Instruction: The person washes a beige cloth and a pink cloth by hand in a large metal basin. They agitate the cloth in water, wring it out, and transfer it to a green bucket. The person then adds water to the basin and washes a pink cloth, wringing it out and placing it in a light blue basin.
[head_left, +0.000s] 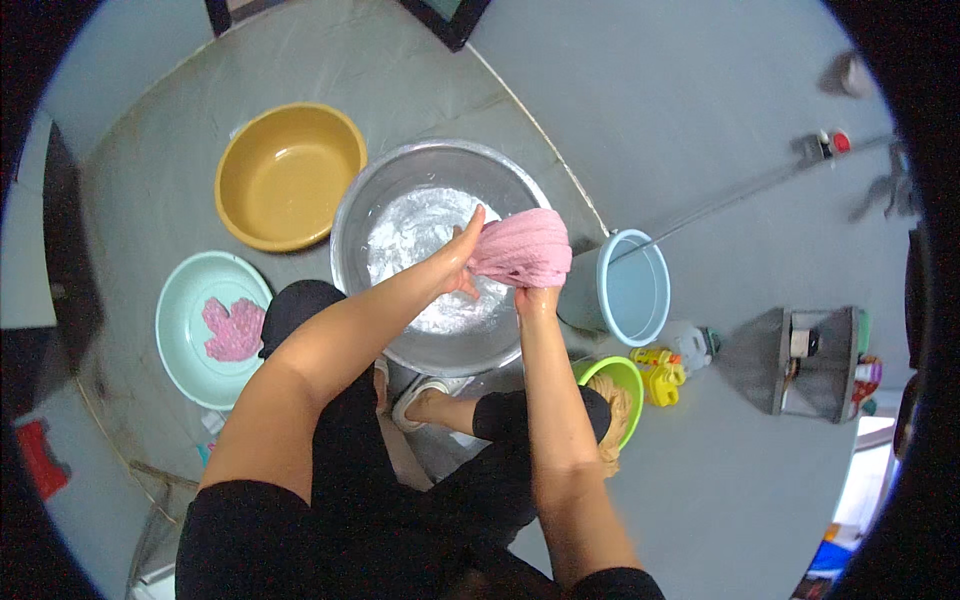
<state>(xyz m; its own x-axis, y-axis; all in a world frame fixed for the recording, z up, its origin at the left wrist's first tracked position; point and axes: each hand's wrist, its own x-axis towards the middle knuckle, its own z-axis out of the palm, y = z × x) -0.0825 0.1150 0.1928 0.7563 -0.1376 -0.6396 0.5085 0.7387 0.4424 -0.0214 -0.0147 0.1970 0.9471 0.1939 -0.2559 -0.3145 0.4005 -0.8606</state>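
A twisted, folded pink cloth (525, 246) is held over the right side of a large metal basin (442, 356). My right hand (537, 298) grips its lower right part, the fingers mostly hidden behind the fabric. At the cloth's left end is my left hand (459, 259), its thumb and fingers spread, the palm close to or touching the cloth. Whitish, shiny liquid (412, 247) covers the basin's bottom. Both hands look wet.
A yellow-brown basin (289, 184) stands upper left; a mint basin (180, 322) below it holds pink patterned cloth (234, 330). To the right are a light blue bucket (637, 289), a yellow bottle (660, 377), and a green basin (637, 390) with tan cloth (616, 405).
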